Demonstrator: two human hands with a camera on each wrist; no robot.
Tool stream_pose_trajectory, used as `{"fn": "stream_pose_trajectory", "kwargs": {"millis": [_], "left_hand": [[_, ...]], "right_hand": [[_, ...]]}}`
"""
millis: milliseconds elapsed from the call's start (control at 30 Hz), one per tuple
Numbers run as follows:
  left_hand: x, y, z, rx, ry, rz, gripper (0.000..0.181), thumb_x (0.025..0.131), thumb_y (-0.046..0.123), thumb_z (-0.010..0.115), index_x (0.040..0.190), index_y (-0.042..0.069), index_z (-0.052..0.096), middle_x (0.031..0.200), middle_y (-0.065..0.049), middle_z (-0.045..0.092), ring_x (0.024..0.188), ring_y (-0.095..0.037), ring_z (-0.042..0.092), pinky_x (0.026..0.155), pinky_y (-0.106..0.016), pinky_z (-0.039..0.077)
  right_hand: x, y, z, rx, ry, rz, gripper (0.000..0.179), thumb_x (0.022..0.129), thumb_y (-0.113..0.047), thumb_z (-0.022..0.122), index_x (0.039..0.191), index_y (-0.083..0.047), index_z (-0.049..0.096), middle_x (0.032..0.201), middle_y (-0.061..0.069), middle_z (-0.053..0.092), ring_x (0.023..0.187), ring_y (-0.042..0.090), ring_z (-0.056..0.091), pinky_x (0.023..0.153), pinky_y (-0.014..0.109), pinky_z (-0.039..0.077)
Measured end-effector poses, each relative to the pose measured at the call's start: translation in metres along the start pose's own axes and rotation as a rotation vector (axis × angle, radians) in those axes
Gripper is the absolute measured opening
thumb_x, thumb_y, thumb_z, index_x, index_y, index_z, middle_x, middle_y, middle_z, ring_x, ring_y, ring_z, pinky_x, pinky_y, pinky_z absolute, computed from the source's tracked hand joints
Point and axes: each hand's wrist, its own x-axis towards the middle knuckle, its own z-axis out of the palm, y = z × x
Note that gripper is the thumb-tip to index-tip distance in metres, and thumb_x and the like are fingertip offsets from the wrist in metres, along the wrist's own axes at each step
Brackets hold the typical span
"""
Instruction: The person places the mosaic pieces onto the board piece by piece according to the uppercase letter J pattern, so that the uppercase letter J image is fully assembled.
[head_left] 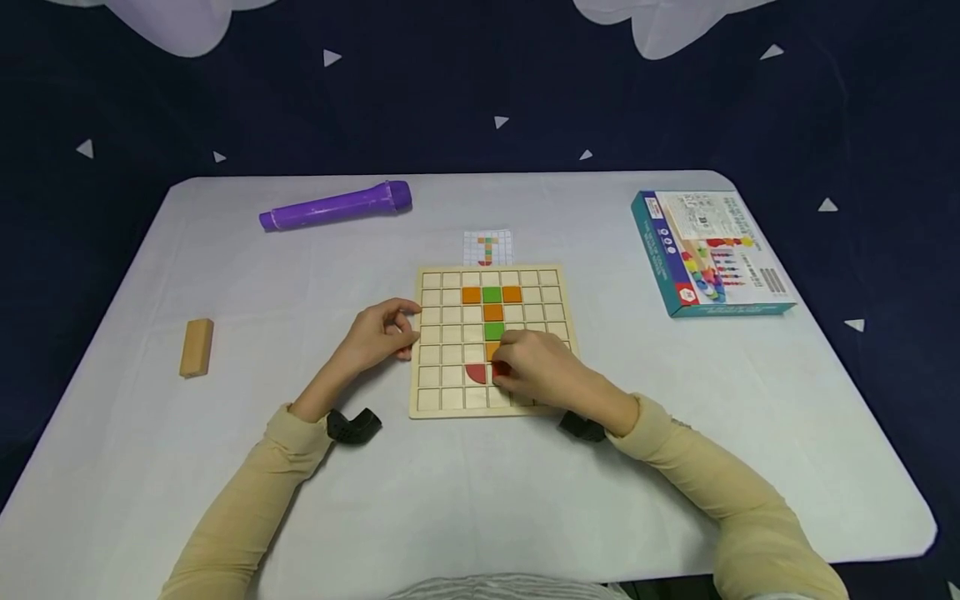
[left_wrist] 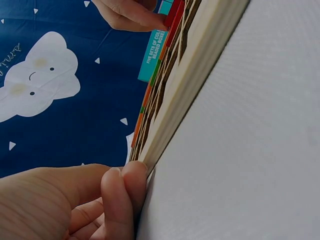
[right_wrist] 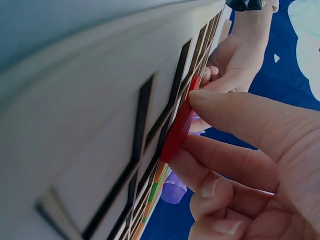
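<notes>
A square wooden grid board point(head_left: 440, 400) lies on the table, with orange and green square tiles set in a T shape. Left of its lower middle sits a red quarter-circle tile point(head_left: 476, 374). My right hand point(head_left: 543, 367) is over the board's lower right part and pinches a second red piece point(right_wrist: 180, 125) between thumb and fingers, close over the grid beside the first; its outline is partly hidden by the fingers. At the board's left edge, my left hand point(head_left: 380, 333) holds the rim with bent fingers, the fingertips point(left_wrist: 134, 175) right at the wood.
Behind the board is a small pattern card point(head_left: 487, 247) printed with a similar coloured figure. A purple tube point(head_left: 337, 207) lies at the back left, and a wooden block point(head_left: 197, 347) stands at the left. At the back right is a teal-edged box point(head_left: 716, 254).
</notes>
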Motion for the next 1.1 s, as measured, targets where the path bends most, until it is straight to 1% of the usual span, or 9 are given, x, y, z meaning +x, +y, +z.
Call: {"fn": "stream_pose_trajectory", "kwargs": {"millis": [267,500,633,900,1000,1100], "left_hand": [[-0.001,0.001,-0.001,0.011,0.005,-0.008,0.039,0.086,0.003,0.061,0.124,-0.002,0.052,0.076,-0.01,0.059,0.052,-0.005,0.059,0.052,-0.021,0.054],[-0.002,-0.001,-0.001,0.006,0.004,0.008,0.04,0.086,0.003,0.061,0.124,-0.003,0.051,0.076,-0.011,0.06,0.052,-0.005,0.059,0.052,-0.021,0.054],[-0.003,-0.001,-0.001,0.007,0.003,0.006,0.041,0.086,0.003,0.061,0.125,-0.003,0.051,0.077,-0.011,0.06,0.053,-0.005,0.059,0.053,-0.021,0.055],[-0.003,-0.001,-0.001,0.001,0.011,0.003,0.04,0.086,0.003,0.06,0.124,-0.003,0.051,0.077,-0.012,0.06,0.053,-0.005,0.059,0.053,-0.021,0.055],[-0.004,0.0,0.0,0.002,0.003,0.004,0.041,0.085,0.003,0.061,0.124,-0.004,0.051,0.076,-0.011,0.06,0.053,-0.005,0.059,0.053,-0.022,0.054],[-0.003,0.001,0.0,0.005,-0.017,0.0,0.042,0.085,0.003,0.061,0.125,-0.004,0.05,0.076,-0.011,0.06,0.054,-0.006,0.059,0.053,-0.022,0.054]], "right_hand": [[0.001,-0.001,0.001,-0.01,0.022,-0.029,0.004,0.078,-0.012,0.073,0.076,-0.011,0.07,0.073,0.0,0.063,0.064,0.008,0.056,0.053,0.018,0.047],[0.002,-0.002,0.0,-0.014,0.011,-0.056,0.003,0.077,-0.01,0.074,0.078,-0.01,0.071,0.073,-0.001,0.062,0.063,0.008,0.054,0.054,0.018,0.046],[0.003,-0.002,0.001,-0.009,-0.004,-0.075,0.005,0.076,-0.009,0.074,0.08,-0.009,0.072,0.074,-0.001,0.062,0.065,0.008,0.054,0.056,0.018,0.048],[0.003,0.0,0.001,-0.01,-0.009,-0.08,0.007,0.076,-0.01,0.075,0.082,-0.009,0.073,0.076,-0.001,0.063,0.067,0.008,0.056,0.058,0.019,0.05],[0.001,0.002,0.0,-0.006,-0.011,-0.09,0.008,0.077,-0.012,0.075,0.084,-0.01,0.073,0.078,-0.001,0.063,0.068,0.008,0.057,0.059,0.019,0.05],[-0.002,0.009,-0.006,0.013,0.015,-0.102,0.008,0.077,-0.012,0.074,0.085,-0.01,0.073,0.08,-0.001,0.064,0.069,0.008,0.058,0.06,0.02,0.051]]}}
